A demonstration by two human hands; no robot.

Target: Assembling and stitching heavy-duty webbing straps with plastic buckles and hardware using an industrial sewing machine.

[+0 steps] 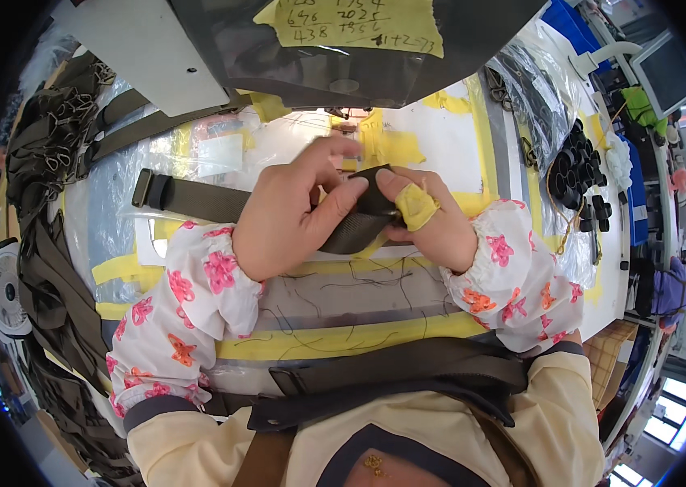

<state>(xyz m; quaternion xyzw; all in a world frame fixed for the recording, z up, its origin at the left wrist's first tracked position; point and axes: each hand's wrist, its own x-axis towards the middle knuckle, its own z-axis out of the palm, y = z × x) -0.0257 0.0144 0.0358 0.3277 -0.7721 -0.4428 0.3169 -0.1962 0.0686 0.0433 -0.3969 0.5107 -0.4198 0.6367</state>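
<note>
A dark olive webbing strap point(206, 200) runs from the left under my left hand point(290, 213) to my right hand point(432, 213). A buckle point(144, 188) sits at its left end, beside a black loop. My right hand pinches the folded strap end between thumb and fingers; yellow tape point(417, 208) is wrapped on that hand. My left hand's thumb presses on the strap beside the fold, its fingers curled above and partly blurred. Both hands are in front of the dark sewing machine-like head point(335, 73).
Bundled olive straps with metal hooks point(75, 114) hang along the left. Black cylindrical pieces point(574, 170) lie at the right by clear plastic sheeting. Loose threads point(343, 296) and yellow tape cover the near table edge. A strap point(408, 365) lies across my lap; a white fan point(4, 288) stands far left.
</note>
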